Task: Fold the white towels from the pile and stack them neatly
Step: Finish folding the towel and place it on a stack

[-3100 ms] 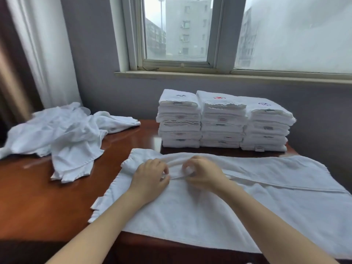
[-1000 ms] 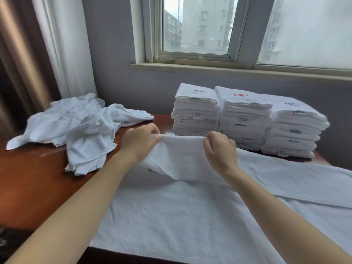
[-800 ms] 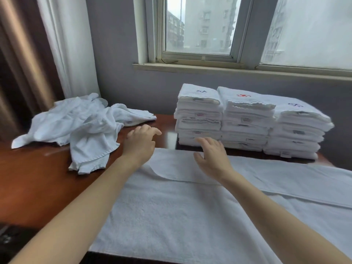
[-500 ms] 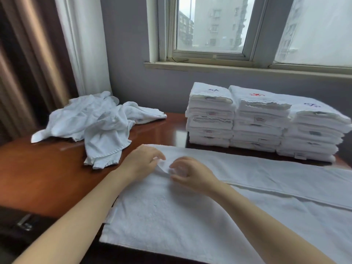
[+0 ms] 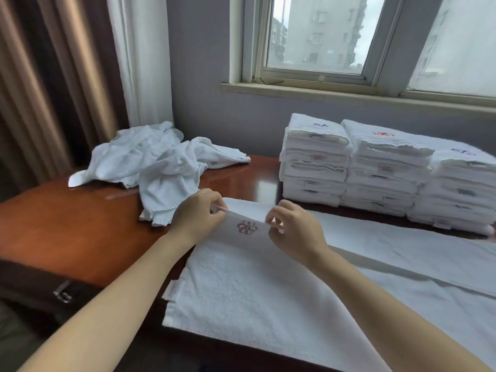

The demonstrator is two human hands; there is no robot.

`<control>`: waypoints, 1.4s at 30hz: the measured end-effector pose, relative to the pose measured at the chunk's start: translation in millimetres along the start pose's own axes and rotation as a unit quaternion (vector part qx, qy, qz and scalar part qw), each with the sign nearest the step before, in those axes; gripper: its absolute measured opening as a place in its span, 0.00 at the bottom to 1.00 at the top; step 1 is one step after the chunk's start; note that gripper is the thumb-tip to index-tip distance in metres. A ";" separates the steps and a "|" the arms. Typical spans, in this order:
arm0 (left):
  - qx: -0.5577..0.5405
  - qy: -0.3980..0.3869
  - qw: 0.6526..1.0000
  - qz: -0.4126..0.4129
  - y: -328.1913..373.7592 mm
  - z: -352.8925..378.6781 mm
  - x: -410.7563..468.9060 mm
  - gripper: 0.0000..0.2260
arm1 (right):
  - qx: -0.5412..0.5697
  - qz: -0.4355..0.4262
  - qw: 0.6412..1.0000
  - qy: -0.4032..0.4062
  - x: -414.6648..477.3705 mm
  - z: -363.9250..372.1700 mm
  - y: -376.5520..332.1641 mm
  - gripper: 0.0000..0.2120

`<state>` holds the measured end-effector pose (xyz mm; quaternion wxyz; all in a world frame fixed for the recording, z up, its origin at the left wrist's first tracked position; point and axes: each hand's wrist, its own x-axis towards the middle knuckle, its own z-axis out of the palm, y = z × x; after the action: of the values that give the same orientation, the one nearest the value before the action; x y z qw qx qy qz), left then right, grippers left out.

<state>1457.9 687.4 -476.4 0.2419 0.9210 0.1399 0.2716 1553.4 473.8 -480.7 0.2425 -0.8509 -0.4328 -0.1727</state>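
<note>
My only camera, head-worn, looked forward and down over the nearby table toward the window; edges apparently distorted.

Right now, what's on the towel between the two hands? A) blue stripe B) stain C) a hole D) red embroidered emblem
D: a red embroidered emblem shows on the spread towel between the left hand and right hand, both pinching its raised edge.

Soft, overcast daylight enters through the window at upper centre. The glossy worktop shows pale glare streaks. Shadows are faint. Wide-angle distortion bends the frame edges; forearms at the bottom look slightly blurred.
</note>
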 end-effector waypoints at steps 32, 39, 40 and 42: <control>0.228 -0.218 0.949 -0.031 22.5 71.0 -5.9 0.28 | -0.089 0.150 0.965 -0.195 -10.3 33.1 15.6 0.26; 0.241 -0.228 0.942 -0.042 -1.6 52.2 1.6 0.28 | -0.065 0.139 0.967 -0.205 6.9 51.0 -5.1 0.26; 0.240 -0.235 0.941 -0.048 0.7 50.7 3.2 0.28 | -0.052 0.132 0.967 -0.213 6.2 47.4 -2.8 0.26; 0.245 -0.244 0.936 -0.066 10.7 49.5 8.7 0.28 | -0.028 0.122 0.967 -0.221 1.9 35.8 7.4 0.26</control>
<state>1494.5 663.5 -503.5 0.0531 0.9782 0.1997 -0.0204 1563.6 491.4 -511.1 0.1362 -0.9209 -0.3633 0.0382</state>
